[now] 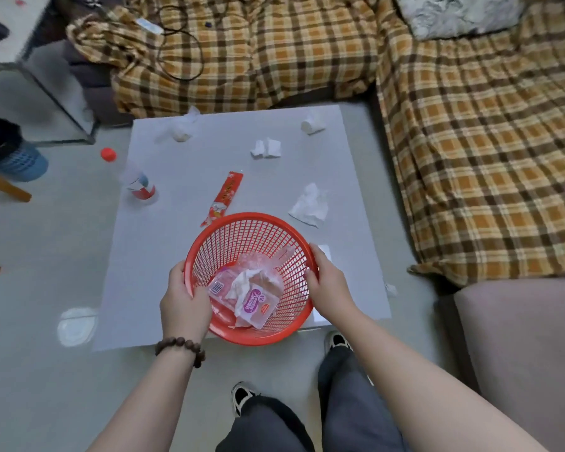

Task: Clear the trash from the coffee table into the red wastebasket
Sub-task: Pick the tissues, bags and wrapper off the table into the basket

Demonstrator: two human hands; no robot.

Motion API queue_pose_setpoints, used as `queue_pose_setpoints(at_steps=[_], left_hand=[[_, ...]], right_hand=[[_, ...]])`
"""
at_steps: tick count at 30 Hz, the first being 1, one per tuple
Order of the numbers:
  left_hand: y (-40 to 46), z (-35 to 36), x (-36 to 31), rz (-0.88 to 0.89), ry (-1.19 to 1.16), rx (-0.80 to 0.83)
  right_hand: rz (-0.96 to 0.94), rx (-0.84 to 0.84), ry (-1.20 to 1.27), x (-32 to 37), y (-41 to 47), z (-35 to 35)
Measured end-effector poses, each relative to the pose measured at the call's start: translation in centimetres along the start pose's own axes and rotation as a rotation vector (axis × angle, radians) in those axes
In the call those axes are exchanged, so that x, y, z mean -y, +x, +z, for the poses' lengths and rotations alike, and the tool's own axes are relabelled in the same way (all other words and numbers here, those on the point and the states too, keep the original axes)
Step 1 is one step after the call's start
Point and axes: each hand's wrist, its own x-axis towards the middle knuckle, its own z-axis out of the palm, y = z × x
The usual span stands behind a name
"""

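The red wastebasket [242, 228] is at the near edge of the white coffee table [183, 256]. My left hand [183, 298] grips its left rim and my right hand [328, 280] grips its right rim. Inside lie a clear plastic wrapper [261, 308] and a crumpled tissue [242, 285]. On the table are a red snack wrapper [225, 194], a flat tissue [310, 205], two small tissue wads [266, 148], a tissue roll piece [312, 125], crumpled wrap [183, 128] and a plastic bottle [137, 181] with a red cap [108, 154].
A plaid-covered sofa [486, 158] wraps round the table's far and right sides. A blue bin [13, 158] and a metal-framed stand [46, 76] stand on the floor at left. My legs and shoes [340, 340] are at the table's near edge.
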Motion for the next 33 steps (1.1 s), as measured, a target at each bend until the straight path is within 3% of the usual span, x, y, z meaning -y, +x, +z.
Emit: queue_pose_setpoints(at_steps=[5, 12, 22, 33], left_hand=[[-1.2, 1.7, -2.3, 0.086, 0.003, 0.089], [-6.7, 8.3, -7.0, 0.115, -0.006, 0.056], [-15.3, 19.9, -15.4, 0.054, -0.073, -0.093], [-13.1, 22.7, -18.5, -0.069, -0.095, -0.305]], right_hand=[[0.055, -0.126, 0.086, -0.8, -2.5, -3.0], [0.057, -0.161, 0.103, -4.9, -1.9, -11.0], [-0.029, 0.006, 0.147, -11.3, 1.6, -27.0], [-0.171, 0.210, 0.159, -9.5, 9.4, -29.1]])
